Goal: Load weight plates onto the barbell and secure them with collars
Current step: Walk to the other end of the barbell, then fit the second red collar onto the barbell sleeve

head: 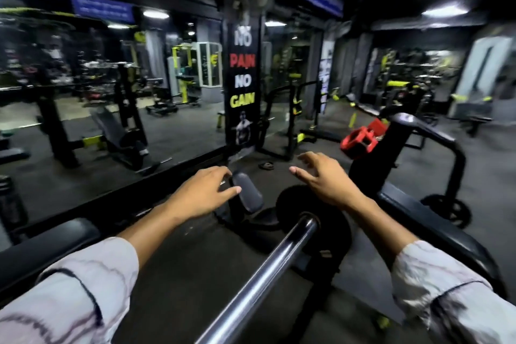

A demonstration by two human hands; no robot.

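Two hands are reaching out over the barbell (268, 271) with fingers spread and holding nothing. The left hand (201, 195) is hanging left of the bar's end, and the right hand (324, 181) is hanging above the black weight plate (332, 220). That plate is already sitting on the shiny bar, so the hands are probably going for a collar. The red collars (363, 138) are waiting past the plate, on a black post (371, 159).
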